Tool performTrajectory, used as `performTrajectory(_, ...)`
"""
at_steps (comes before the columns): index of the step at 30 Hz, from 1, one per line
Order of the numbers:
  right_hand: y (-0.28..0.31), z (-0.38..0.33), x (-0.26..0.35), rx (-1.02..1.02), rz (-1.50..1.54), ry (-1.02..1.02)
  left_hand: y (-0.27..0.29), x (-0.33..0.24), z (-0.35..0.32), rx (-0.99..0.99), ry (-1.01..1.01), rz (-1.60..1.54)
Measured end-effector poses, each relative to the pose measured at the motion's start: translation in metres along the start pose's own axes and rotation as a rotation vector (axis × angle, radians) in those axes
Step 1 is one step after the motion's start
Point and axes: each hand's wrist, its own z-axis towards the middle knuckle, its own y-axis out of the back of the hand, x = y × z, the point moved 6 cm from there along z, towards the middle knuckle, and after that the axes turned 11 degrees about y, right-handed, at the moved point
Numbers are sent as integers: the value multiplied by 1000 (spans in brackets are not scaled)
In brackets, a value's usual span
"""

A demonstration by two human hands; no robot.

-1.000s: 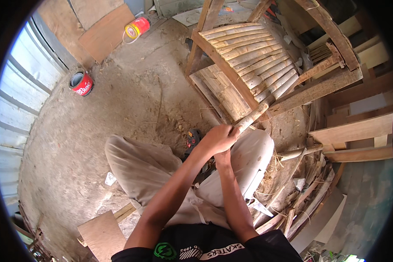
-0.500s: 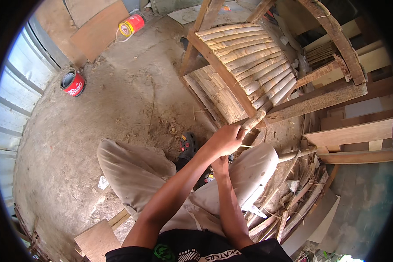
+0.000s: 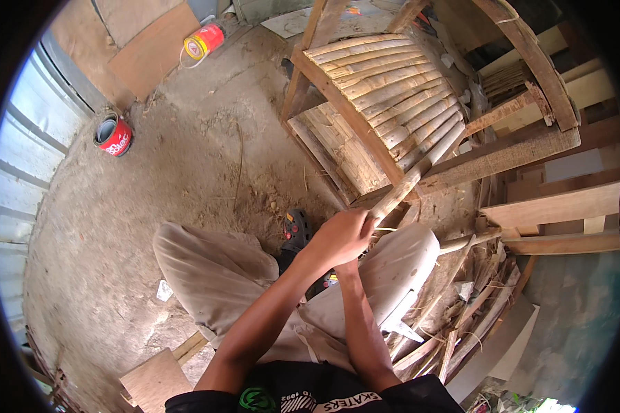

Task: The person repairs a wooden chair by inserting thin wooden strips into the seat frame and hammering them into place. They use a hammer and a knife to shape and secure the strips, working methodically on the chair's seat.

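Observation:
My left hand is closed round the near end of a bamboo pole. From that grip the pole slants up and right, meeting the lower right corner of a slatted bamboo seat in a wooden frame. Beneath my left hand is my right hand, mostly covered; its fingers and anything in them are hidden. A thin pale strip sticks out just right of my left hand. Both hands are between my bent knees.
Wooden beams and boards stand at the right. Wood scraps lie beside my right knee. A red can stands at the left near corrugated sheeting; a red and yellow bucket lies at the back.
My left hand has shifted slightly toward me, and more of the bamboo pole now shows beyond it. My right hand is more covered than before.

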Motion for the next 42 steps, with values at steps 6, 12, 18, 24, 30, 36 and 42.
performTrajectory(6,0,10,19,-101,361,-406,30,73,-67,125,133,-182)
performTrajectory(12,4,50,87,-179,822,-305,30,169,-136,334,458,-449)
performTrajectory(18,-22,59,164,104,778,-71,35,203,-164,294,392,-457)
performTrajectory(24,22,41,203,21,937,134,51,168,-145,242,276,-248)
performTrajectory(30,92,4,167,-410,1293,-79,30,88,-125,152,64,-113)
performTrajectory(36,147,-36,113,-754,1653,-198,-28,47,-126,531,165,13)
performTrajectory(42,154,-111,-16,-916,969,-395,-73,50,-123,631,299,-82)
